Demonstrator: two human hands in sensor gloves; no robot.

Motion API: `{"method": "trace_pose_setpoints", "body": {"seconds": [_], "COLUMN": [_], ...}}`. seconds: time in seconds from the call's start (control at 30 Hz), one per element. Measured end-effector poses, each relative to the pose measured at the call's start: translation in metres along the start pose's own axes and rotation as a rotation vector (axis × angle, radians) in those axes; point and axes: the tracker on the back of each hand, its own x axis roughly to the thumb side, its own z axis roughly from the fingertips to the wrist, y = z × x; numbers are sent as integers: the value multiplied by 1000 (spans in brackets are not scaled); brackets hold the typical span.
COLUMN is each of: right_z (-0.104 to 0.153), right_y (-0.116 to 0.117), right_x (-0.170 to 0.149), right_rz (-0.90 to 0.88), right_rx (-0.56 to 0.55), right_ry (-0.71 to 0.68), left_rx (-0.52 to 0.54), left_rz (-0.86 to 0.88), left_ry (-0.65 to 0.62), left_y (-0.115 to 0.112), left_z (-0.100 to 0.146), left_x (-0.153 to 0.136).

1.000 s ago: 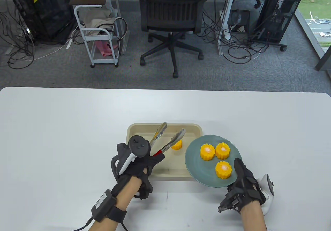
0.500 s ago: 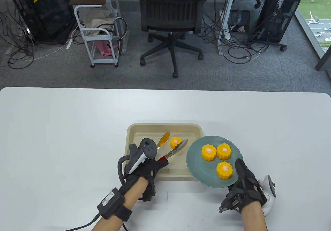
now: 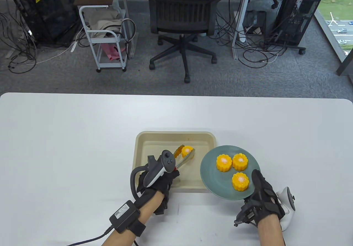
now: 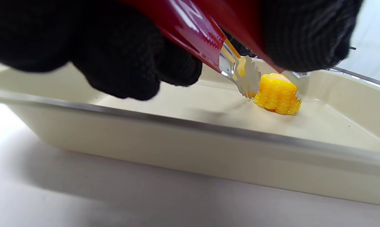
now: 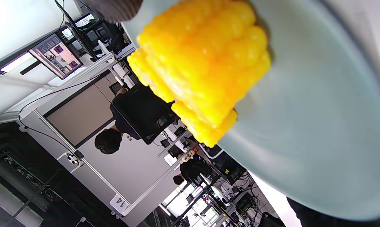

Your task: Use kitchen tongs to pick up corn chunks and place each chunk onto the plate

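Observation:
My left hand (image 3: 161, 178) grips red-handled metal kitchen tongs (image 3: 182, 161) over the beige tray (image 3: 143, 146). The tong tips sit on both sides of the one yellow corn chunk (image 3: 187, 150) left in the tray; in the left wrist view the scalloped tips (image 4: 249, 80) press against that chunk (image 4: 277, 94), which still rests on the tray floor. My right hand (image 3: 262, 193) holds the near right rim of the teal plate (image 3: 212, 174), thumb on top. Three corn chunks (image 3: 224, 162) stand upright on the plate; one fills the right wrist view (image 5: 202, 66).
The plate overlaps the tray's right edge. Bare white table (image 3: 69, 146) surrounds both. Beyond the far edge stand an office chair (image 3: 183, 22), a small cart (image 3: 104, 36) and computer towers on the floor.
The tongs swung down from above the tray and narrowed around the corn chunk, and my left hand moved right and nearer. The plate and right hand shifted slightly right.

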Motion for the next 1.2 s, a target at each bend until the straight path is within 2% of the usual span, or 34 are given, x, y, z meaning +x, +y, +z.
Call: {"method": "trace_pose_setpoints", "body": {"seconds": [0.23, 0.47, 0.6, 0.9, 1.07, 1.2], "right_z": [-1, -2, -3, -5, -5, -5], "right_y": [0, 1, 1, -2, -1, -2], "right_x": [0, 1, 2, 6, 6, 6], "right_rz": [-4, -18, -34, -47, -54, -46], "right_rx": [1, -10, -16, -34, -26, -25], "right_ry": [6, 9, 4, -7, -8, -3], "left_rx": [25, 77, 121, 180, 108, 124], "left_rz": [45, 169, 247, 292, 254, 197], "left_ry": [3, -31, -91, -291, -361, -373], "left_y": [13, 39, 58, 80, 73, 68], "left_z": [8, 34, 55, 108, 125, 132], "left_x": [-12, -31, -37, -12, 4, 14]}}
